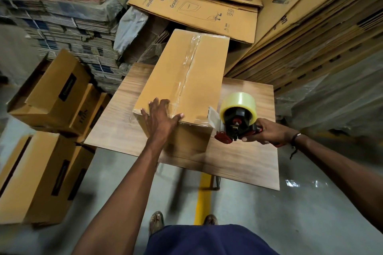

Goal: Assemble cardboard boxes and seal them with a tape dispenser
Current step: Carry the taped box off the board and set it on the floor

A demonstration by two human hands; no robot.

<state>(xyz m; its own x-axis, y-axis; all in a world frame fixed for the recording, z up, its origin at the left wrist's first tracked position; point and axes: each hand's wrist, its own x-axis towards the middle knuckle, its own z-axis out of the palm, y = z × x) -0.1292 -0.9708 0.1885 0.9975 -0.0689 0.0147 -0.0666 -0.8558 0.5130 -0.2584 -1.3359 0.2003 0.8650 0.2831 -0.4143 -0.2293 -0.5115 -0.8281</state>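
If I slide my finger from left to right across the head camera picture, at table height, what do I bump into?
Open cardboard boxes on the floor → left hand pressing the taped box → tape dispenser → right hand gripping its handle.

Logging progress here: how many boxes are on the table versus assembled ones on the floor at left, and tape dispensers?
Taped box on table: 1
Assembled boxes on floor, left: 2 clear, maybe more behind
Tape dispenser: 1
Total: 4

left hand (158, 117) flat on box (182, 76) — right hand (267, 132) gripping tape dispenser (236, 118)
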